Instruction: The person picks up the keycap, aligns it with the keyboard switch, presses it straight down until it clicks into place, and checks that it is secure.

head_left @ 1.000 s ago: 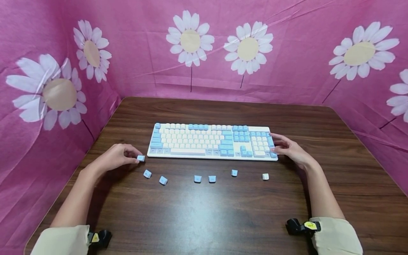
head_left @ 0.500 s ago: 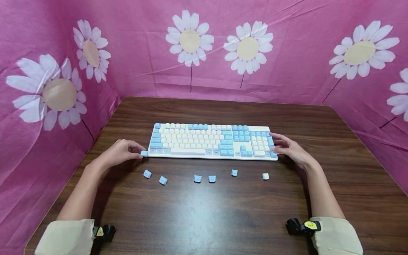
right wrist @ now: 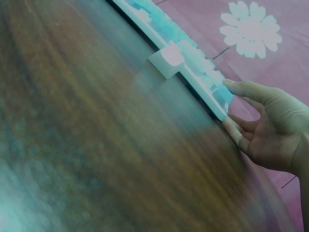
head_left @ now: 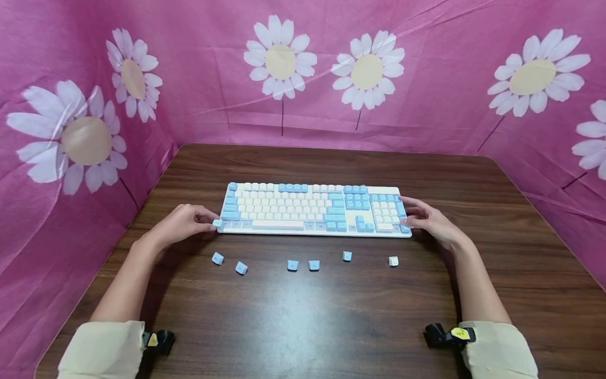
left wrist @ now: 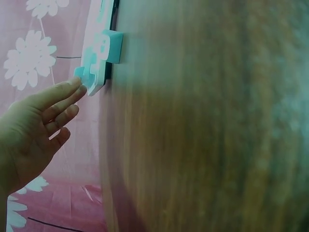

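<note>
A blue-and-white keyboard (head_left: 279, 209) lies across the table, its front row showing several bare spots without caps. At its front left corner my left hand (head_left: 182, 225) pinches a light blue keycap (head_left: 217, 223) between thumb and fingers. In the left wrist view the keycap (left wrist: 80, 72) sits at the keyboard's corner, partly covered by fingertips; whether it is seated I cannot tell. My right hand (head_left: 434, 225) holds the keyboard's right end. Its thumb rests at the corner keys in the right wrist view, with the other fingers (right wrist: 234, 131) against the side.
Loose blue keycaps (head_left: 293, 265) lie in a scattered row on the brown table (head_left: 331, 321), in front of the keyboard. A white keycap (head_left: 393, 261) lies at the row's right end. Behind the table hangs a pink flowered cloth (head_left: 208, 73).
My left hand has moved right and slightly away from me, bringing the blue keycap from the table beside the keyboard to its front left corner. My right hand keeps its place.
</note>
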`<state>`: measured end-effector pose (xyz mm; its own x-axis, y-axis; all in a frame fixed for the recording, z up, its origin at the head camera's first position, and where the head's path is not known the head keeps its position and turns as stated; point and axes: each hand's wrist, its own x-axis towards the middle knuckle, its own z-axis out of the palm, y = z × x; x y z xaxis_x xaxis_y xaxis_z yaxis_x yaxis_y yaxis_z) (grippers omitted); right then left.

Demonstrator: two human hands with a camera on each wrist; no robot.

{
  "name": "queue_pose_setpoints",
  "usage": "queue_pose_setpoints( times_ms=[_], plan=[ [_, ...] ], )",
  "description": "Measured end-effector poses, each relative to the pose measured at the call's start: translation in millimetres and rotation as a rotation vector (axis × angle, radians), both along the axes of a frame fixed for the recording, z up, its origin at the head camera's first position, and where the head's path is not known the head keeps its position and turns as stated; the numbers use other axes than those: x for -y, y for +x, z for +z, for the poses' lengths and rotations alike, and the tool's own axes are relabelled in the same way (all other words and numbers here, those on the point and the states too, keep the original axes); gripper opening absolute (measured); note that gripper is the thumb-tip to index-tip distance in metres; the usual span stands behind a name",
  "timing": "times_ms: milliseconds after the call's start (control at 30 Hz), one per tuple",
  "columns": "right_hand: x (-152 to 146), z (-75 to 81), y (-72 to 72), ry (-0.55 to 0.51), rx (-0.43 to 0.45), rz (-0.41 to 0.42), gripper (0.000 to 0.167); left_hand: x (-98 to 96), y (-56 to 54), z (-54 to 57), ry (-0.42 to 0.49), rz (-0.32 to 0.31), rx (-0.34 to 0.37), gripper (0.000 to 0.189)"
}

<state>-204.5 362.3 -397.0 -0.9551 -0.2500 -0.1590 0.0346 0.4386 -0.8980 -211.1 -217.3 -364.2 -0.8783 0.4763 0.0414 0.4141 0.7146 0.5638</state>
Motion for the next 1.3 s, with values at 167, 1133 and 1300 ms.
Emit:
queue_pose_setpoints(
  times_ms=[167, 1133, 1300],
  plan=[
    [2.1, 3.1, 1.1, -0.015, -0.001, -0.004, 0.067, -2.6, -3.4, -0.5, -0.007, 0.003, -0.021, 0.022],
    [1.4, 1.2, -0.1, -0.018, 0.001, -0.014, 0.067, -5.6, -5.1, -4.1, 0.037, 0.005, -0.040, 0.020],
    [1.7, 1.3, 0.3, -0.021, -0.004, -0.013, 0.068, -6.9, -4.5, -3.8, 0.028, 0.013, -0.048, 0.018]
  ],
)
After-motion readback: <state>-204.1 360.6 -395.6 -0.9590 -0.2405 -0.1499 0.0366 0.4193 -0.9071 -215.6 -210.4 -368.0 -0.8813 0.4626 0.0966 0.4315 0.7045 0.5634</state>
